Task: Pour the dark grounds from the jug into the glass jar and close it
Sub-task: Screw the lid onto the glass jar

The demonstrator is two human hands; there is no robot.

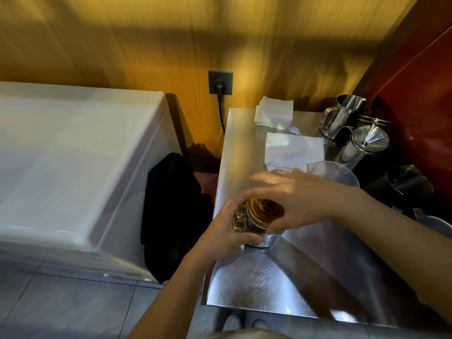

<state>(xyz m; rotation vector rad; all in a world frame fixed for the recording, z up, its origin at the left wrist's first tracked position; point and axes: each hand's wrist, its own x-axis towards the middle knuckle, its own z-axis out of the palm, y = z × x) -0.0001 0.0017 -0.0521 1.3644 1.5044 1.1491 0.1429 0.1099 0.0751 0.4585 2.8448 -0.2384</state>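
The glass jar [261,237] stands near the left edge of the steel counter [281,277], and a gold lid [264,211] sits on its mouth. My left hand [227,228] wraps around the jar's side. My right hand [296,199] reaches over from the right, its fingers on the lid's rim. A clear plastic jug [332,173] stands behind my right hand and looks empty. The jar's contents are hidden by my hands and the lid.
White paper napkins [293,150] lie at the back of the counter. Steel pitchers [342,113] and a steel canister [364,148] crowd the right side, with a dark pitcher [408,184] in front. A white chest appliance [73,155] and dark cloth [173,211] stand left.
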